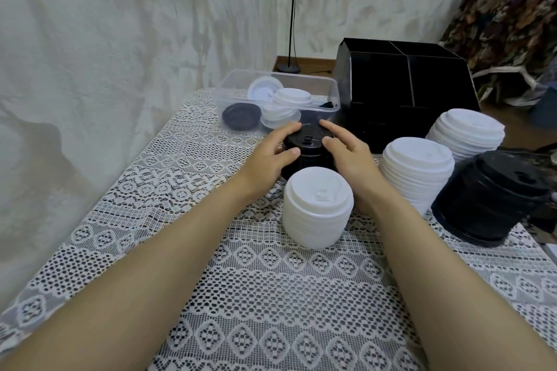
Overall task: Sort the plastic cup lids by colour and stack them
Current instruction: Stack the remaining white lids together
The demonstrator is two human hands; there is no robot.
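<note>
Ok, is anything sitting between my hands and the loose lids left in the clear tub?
Only the black lid stack, which both the left hand and right hand hold, right in front of the clear tub. The tub's top is open.

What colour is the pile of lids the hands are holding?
The pile of lids is black, in the head view.
</note>
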